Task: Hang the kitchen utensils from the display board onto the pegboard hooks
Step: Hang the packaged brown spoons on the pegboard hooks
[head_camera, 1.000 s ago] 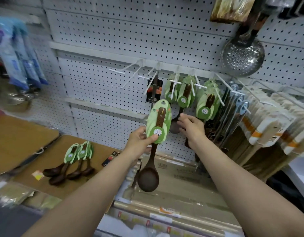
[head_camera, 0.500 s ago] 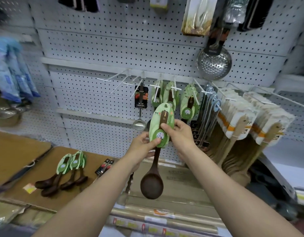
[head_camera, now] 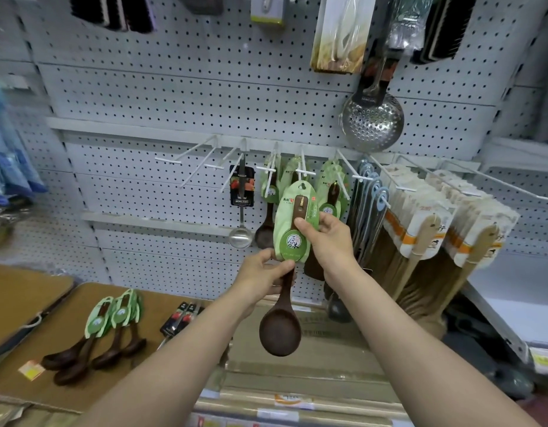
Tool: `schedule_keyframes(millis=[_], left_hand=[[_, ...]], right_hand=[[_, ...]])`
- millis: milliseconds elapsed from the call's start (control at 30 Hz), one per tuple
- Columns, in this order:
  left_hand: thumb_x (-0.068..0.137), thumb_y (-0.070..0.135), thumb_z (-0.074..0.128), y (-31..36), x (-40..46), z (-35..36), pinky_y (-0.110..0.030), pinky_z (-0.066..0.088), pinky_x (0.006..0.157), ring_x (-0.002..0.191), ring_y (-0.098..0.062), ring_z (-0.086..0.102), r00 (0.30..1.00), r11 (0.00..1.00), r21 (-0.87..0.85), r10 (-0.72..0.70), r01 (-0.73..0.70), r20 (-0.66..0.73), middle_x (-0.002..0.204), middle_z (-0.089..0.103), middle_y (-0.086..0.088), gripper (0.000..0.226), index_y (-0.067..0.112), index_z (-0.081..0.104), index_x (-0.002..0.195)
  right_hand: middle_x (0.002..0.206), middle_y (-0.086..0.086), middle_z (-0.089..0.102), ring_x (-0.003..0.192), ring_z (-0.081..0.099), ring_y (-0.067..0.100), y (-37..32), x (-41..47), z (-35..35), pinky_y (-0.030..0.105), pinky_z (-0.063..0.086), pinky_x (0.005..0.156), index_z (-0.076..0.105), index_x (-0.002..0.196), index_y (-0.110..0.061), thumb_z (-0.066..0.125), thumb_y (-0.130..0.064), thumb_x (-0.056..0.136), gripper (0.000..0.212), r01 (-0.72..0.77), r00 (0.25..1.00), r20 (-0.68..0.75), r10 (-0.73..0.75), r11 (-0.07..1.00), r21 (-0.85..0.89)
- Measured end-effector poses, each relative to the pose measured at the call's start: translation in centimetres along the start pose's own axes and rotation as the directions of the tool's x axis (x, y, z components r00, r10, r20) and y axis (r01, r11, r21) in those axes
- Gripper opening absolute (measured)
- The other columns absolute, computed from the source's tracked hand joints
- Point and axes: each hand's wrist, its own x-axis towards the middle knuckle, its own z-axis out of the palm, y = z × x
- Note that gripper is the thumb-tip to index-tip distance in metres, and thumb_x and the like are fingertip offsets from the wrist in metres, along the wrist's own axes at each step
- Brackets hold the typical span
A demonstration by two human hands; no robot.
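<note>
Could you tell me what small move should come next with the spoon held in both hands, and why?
Probably lift the wooden spoon slightly and guide its card's hang hole onto the hook just above. The left hand grips the handle, the right hand pinches the green card, and the hole sits below that hook's tip.

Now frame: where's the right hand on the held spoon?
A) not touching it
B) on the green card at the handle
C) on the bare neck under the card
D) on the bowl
B: the right hand pinches the green card of the spoon; the left hand grips below the card.
</note>
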Motion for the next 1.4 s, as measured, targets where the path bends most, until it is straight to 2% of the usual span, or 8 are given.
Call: schedule_keyframes(millis=[167,500,767,867,1033,1100,1233,1400], left_hand=[[0.091,0.015,0.068,-0.4,1.4,-0.2,-0.045,0.057,0.091,0.09,-0.03,0.074,1.0,0.999,-0.031,0.011,-0.011,0.014,0.091,0.076,-0.015,0.018,0.009,0.062,0.108],[0.091,0.014,0.068,-1.3,5.4,-0.3,-0.041,0.059,0.085,0.087,-0.028,0.074,1.0,0.999,-0.027,0.021,-0.02,0.013,0.094,0.076,-0.013,0.022,0.009,0.063,0.112],[0.091,0.018,0.068,-0.6,11.7,-0.7,-0.038,0.056,0.088,0.097,-0.019,0.07,0.998,1.0,0.019,-0.024,0.025,-0.057,0.103,0.074,-0.006,0.016,0.017,0.065,0.107],[0.091,0.017,0.068,-0.2,13.9,-0.6,-0.033,0.056,0.078,0.082,-0.013,0.067,0.998,0.999,0.028,-0.022,0.024,-0.065,0.094,0.072,0.001,0.011,0.019,0.065,0.102],[0.09,0.017,0.07,-0.3,16.7,-0.4,-0.039,0.05,0.075,0.075,-0.022,0.057,0.996,0.998,0.033,-0.045,0.047,-0.076,0.088,0.065,-0.01,0.011,0.018,0.067,0.1],[0.09,0.015,0.069,-0.5,17.3,-0.4,-0.037,0.049,0.076,0.079,-0.023,0.058,0.996,0.998,0.014,-0.055,0.056,-0.076,0.09,0.066,-0.013,0.009,0.019,0.066,0.097],[0.09,0.013,0.069,-0.8,17.6,-0.5,-0.042,0.053,0.085,0.083,-0.019,0.064,0.997,0.999,0.004,-0.044,0.045,-0.062,0.096,0.071,-0.013,0.011,0.022,0.065,0.094],[0.09,0.008,0.067,-0.9,17.3,-0.3,-0.027,0.049,0.066,0.075,-0.017,0.061,0.998,0.999,-0.03,-0.023,0.022,-0.063,0.081,0.067,-0.006,0.013,0.021,0.065,0.094]], right_hand=[[0.098,0.002,0.077,0.087,0.074,0.01,0.4,0.6,-0.5,0.019,0.057,0.069,0.07,0.107,-0.009,0.075,-0.008,0.088,0.021,0.035,0.999,0.038,-0.033,0.998,-0.051],[0.102,0.008,0.076,0.094,0.074,0.019,2.0,4.4,-0.3,0.024,0.059,0.075,0.069,0.103,-0.013,0.078,-0.011,0.086,0.02,0.021,1.0,-0.003,-0.021,0.998,-0.055],[0.087,-0.003,0.072,0.07,0.069,0.0,2.9,9.5,1.4,0.01,0.051,0.06,0.068,0.104,-0.003,0.075,-0.008,0.088,0.019,-0.004,0.995,-0.104,-0.005,0.996,-0.088],[0.078,-0.013,0.064,0.066,0.06,-0.006,3.2,11.5,1.8,0.004,0.045,0.056,0.064,0.096,-0.01,0.074,-0.008,0.089,0.012,0.02,0.987,-0.157,-0.044,0.988,-0.153],[0.075,-0.007,0.066,0.056,0.061,-0.01,3.9,14.0,2.0,0.005,0.042,0.052,0.068,0.103,-0.001,0.075,-0.009,0.089,0.017,0.025,0.981,-0.179,-0.072,0.967,-0.253],[0.072,-0.008,0.063,0.051,0.057,-0.013,3.9,14.2,1.9,0.005,0.04,0.049,0.065,0.096,-0.007,0.073,-0.005,0.09,0.011,0.028,0.982,-0.173,-0.077,0.962,-0.271],[0.067,-0.011,0.056,0.048,0.054,-0.013,4.1,14.2,1.7,0.006,0.039,0.047,0.057,0.084,-0.018,0.071,-0.001,0.09,0.023,0.061,0.983,-0.149,-0.11,0.952,-0.299],[0.069,-0.011,0.061,0.054,0.058,-0.011,4.6,14.2,1.6,0.007,0.043,0.053,0.061,0.093,-0.011,0.071,0.0,0.089,0.015,0.071,0.982,-0.145,-0.117,0.955,-0.287]])
